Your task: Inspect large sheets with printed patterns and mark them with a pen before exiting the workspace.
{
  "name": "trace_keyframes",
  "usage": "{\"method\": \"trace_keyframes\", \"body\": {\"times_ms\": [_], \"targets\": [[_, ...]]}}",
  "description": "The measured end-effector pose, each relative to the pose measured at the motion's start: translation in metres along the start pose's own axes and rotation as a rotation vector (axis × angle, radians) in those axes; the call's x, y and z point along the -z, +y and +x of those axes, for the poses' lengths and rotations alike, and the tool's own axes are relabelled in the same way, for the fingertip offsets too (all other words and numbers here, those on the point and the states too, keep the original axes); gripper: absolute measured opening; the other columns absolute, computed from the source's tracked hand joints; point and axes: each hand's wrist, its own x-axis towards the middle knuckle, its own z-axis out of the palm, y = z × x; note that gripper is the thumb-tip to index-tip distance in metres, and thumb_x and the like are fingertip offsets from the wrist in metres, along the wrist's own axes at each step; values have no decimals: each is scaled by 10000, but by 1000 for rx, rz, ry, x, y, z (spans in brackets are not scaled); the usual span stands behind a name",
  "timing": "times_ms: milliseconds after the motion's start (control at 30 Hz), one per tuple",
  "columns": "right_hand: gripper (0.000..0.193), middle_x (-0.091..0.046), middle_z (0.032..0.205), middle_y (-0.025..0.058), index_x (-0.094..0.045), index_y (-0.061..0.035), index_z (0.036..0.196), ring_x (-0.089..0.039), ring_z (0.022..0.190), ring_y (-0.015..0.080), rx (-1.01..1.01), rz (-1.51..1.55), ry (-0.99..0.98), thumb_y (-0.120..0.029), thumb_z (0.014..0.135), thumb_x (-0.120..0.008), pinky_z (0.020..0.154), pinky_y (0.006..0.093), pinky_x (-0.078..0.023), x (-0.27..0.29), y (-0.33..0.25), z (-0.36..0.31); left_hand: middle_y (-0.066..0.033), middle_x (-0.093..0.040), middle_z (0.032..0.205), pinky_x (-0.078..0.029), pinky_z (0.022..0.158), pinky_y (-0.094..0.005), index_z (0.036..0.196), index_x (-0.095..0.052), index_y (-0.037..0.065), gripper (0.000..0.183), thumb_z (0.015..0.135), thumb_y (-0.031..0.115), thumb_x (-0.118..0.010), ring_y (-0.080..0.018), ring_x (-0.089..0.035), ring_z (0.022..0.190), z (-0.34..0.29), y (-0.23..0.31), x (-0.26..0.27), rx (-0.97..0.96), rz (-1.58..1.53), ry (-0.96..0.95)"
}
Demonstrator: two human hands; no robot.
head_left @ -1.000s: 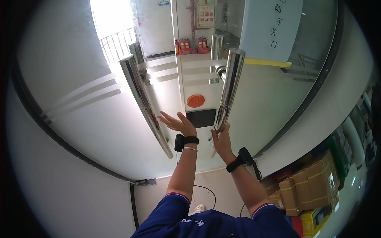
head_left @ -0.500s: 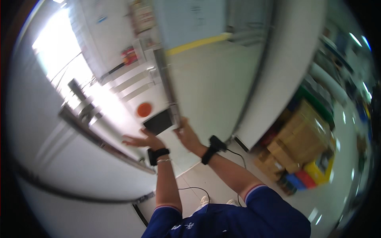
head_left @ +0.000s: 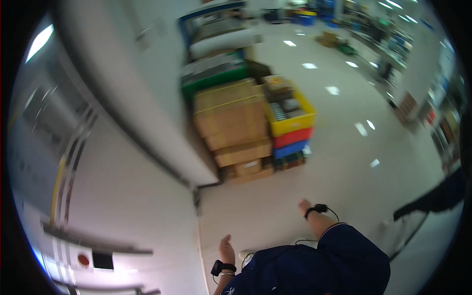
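Note:
My left hand (head_left: 226, 250) hangs low beside the left doorway edge, its fingers partly extended and nothing seen in them. My right hand (head_left: 305, 205) is held out over the pale floor, small and smeared, so its fingers cannot be made out; no object shows in it. Both wrists carry black strapped devices, the left wrist device (head_left: 223, 268) and the right wrist device (head_left: 316, 210), with thin cables. To the left is the glass door (head_left: 128, 196), with a long metal handle (head_left: 98, 239), a red round sticker (head_left: 83, 259) and a black rectangle (head_left: 103, 260). Neither hand touches the door.
Ahead, cardboard boxes (head_left: 233, 115) stand stacked beside a pale wall panel (head_left: 162, 113). Next to them are stacked crates, with a yellow crate (head_left: 295, 125) on top. Workbenches (head_left: 378, 51) line the far right. A dark shape (head_left: 432, 200) reaches in from the right edge.
My view has swung to the right, away from the door. My right hand has come off the door edge, and both hands have dropped lower and moved apart.

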Motion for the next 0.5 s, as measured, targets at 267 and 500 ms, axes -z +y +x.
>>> {"method": "trace_keyframes", "body": {"times_ms": [267, 500], "targets": [[230, -639, 803, 139, -594, -31, 1004, -628, 723, 277, -393, 380, 746, -86, 805, -493, 653, 364, -508, 204, 355, -62, -88, -632, 1035, -464, 788, -286, 1128, -572, 43, 266, 925, 154, -441, -170, -607, 931, -6, 133, -264, 13, -80, -1081], [174, -623, 730, -10, -616, -186, 824, -607, 759, 226, 16, -569, -80, -310, 703, -598, 656, 384, -471, 136, 501, -57, -88, -648, 986, -473, 711, -270, 1090, -602, 44, 253, 910, 157, -464, -157, -620, 848, 40, 193, -431, 80, 61, -1169]]}}
